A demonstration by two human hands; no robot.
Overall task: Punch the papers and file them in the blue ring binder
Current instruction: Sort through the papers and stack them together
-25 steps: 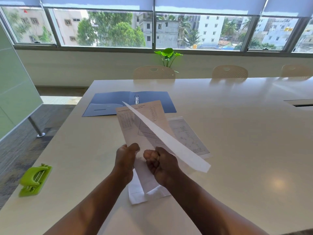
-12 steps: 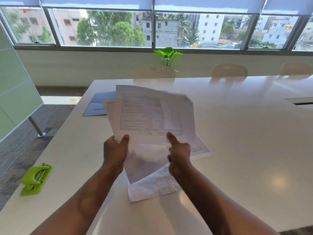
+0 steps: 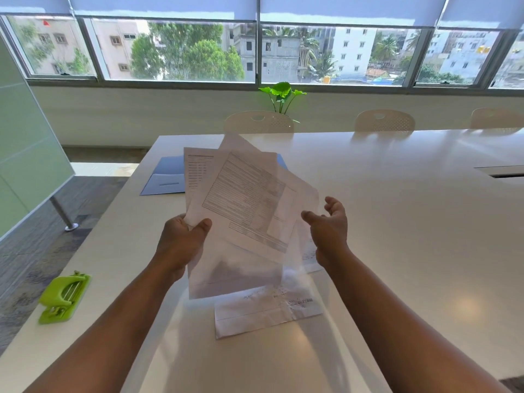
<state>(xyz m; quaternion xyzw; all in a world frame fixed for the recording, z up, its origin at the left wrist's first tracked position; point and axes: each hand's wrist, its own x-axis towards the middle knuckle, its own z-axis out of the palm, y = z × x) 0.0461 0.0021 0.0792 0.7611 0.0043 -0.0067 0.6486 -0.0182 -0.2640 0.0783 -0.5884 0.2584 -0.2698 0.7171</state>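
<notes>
Fingers of left hand pinch papers; right hand open beside.

On the counter, the punch lies left, the binder behind the held papers.

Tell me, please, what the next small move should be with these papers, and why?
Probably bring the open right hand back onto the fanned papers and square them. Only the left hand pinches them, the sheets splay at different angles, and they would likely need aligned edges before going to the green hole punch.
</notes>
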